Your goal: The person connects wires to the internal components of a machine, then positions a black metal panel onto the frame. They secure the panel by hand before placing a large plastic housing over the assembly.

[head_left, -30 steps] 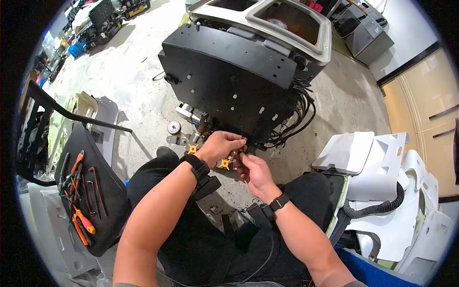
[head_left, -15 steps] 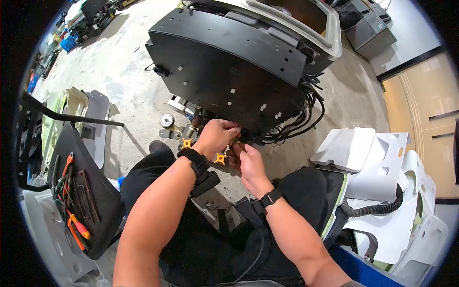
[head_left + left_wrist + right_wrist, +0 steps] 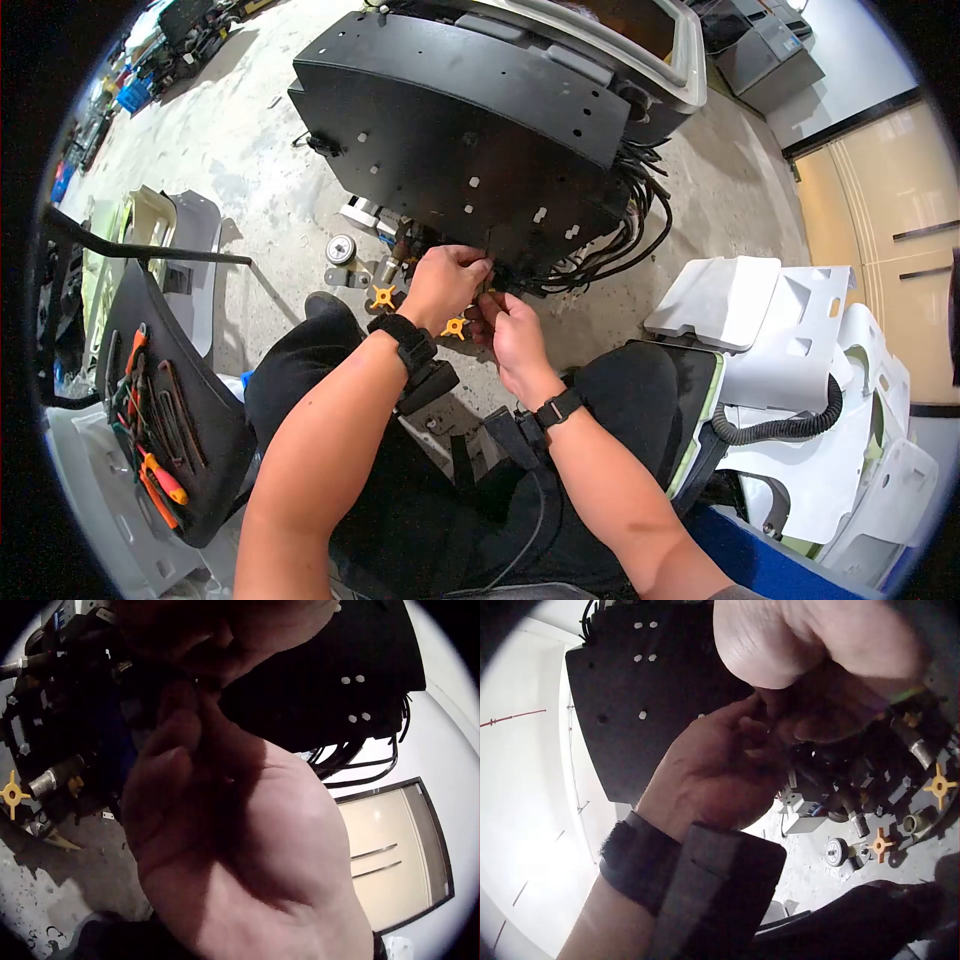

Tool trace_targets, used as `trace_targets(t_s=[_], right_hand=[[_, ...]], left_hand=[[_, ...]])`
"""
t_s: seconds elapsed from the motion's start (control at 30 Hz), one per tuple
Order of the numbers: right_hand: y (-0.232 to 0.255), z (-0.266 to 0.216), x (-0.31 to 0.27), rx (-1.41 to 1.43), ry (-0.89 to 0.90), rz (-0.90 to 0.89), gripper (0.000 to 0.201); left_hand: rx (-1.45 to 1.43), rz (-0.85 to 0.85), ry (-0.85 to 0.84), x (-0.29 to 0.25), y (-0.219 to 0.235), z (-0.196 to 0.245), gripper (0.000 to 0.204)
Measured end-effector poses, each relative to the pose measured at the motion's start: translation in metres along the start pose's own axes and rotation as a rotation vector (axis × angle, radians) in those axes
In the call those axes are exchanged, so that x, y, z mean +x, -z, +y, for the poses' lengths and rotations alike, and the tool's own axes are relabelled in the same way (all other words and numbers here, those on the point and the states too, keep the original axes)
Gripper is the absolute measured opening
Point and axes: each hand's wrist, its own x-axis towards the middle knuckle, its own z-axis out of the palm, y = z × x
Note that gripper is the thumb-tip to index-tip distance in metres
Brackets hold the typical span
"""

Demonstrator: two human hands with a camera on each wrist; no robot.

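Both hands meet low at the front edge of the large black panel point(image 3: 440, 150). My left hand point(image 3: 446, 285) has thumb and fingers drawn together from above, pinching a small part there. Just below and to the right, the curled fingers of my right hand point(image 3: 515, 335) pinch at the same spot. The fingers mostly hide the part; I cannot tell its kind. In the left wrist view the palm of the right hand point(image 3: 255, 825) faces the camera. Yellow cross-shaped valve handles point(image 3: 383, 297) sit beside the left hand, with metal pipe fittings point(image 3: 855, 821) near them.
A round gauge point(image 3: 341, 249) stands left of the valves. Black cables point(image 3: 650, 220) hang off the panel's right side. Pliers and hex keys point(image 3: 150, 430) lie on a black seat at left. White plastic panels point(image 3: 780, 320) and a ribbed hose point(image 3: 790, 432) lie at right.
The head view has shifted, so the panel and hands appear slightly higher and further left. Both hands stay at the same spot, the fingers drawn closer round the part.
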Motion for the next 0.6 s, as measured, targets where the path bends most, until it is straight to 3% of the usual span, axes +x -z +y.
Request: trace_targets(t_s=[0.6], right_hand=[[-0.003, 0.014, 0.012, -0.086, 0.007, 0.028, 0.018]], left_hand=[[0.173, 0.092, 0.011, -0.006, 0.004, 0.009, 0.027]])
